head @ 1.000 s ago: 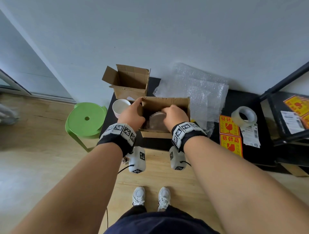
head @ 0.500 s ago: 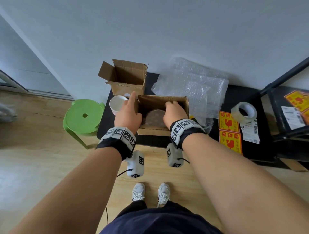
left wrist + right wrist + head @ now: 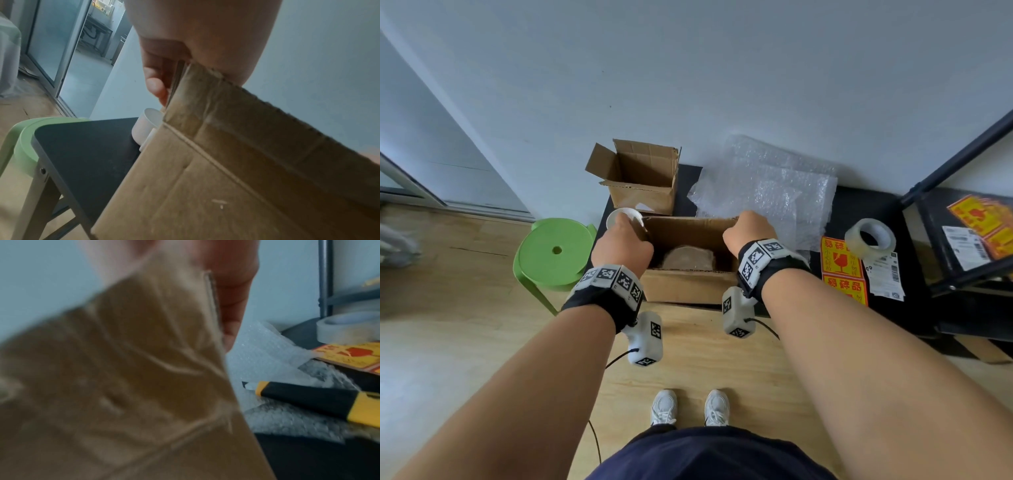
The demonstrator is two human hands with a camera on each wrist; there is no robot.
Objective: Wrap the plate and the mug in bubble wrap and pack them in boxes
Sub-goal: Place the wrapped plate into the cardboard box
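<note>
The near cardboard box (image 3: 688, 286) stands open on the black table (image 3: 866, 209). The plate, wrapped in bubble wrap (image 3: 688, 258), lies inside it. My left hand (image 3: 623, 240) grips the box's left flap, with its fingers (image 3: 156, 87) pinching the cardboard edge (image 3: 205, 91). My right hand (image 3: 748, 229) grips the right flap, fingers (image 3: 230, 331) curled over the flap's edge (image 3: 211, 293). The bare white mug (image 3: 619, 216) stands just behind my left hand, beside the box (image 3: 148, 126). Spare bubble wrap (image 3: 767, 185) lies behind the box.
A second open box (image 3: 643, 178) stands at the back left. A tape roll (image 3: 869, 236) and red-yellow fragile stickers (image 3: 842, 263) lie to the right, and a yellow-black utility knife (image 3: 308, 395) rests on the bubble wrap. A green stool (image 3: 554, 253) adjoins the table's left; a black shelf (image 3: 962, 240) stands right.
My right hand has left the wrapped plate inside the box and moved out to the right flap. My left hand has shifted onto the left flap.
</note>
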